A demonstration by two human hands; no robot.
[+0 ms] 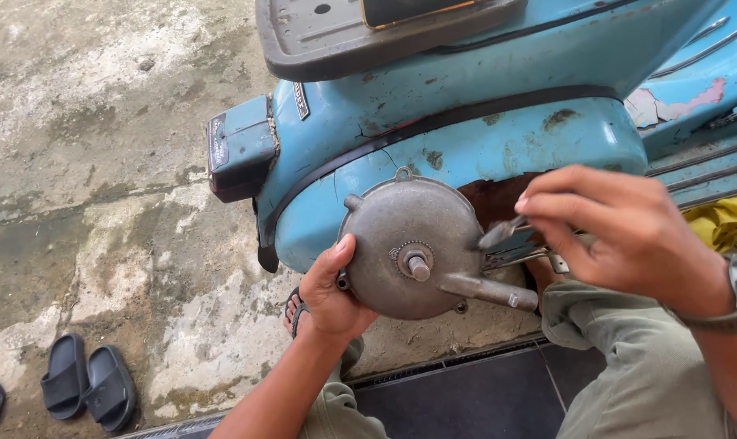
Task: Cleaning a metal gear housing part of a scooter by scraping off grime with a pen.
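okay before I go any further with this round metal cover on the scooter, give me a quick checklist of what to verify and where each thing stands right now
1. Left hand steadies the round grey cover at its lower left edge: ok.
2. Right hand holds a small metal tool with its tip at the cover's right side: ok.
3. Tool seated squarely on a fastener: cannot tell, the tip is blurred.
4. Centre shaft unobstructed: ok.
5. Cover sits flush against the blue scooter body: cannot tell from this angle.
6. Fingers clear of the protruding arm at the lower right: ok, neither hand touches it.
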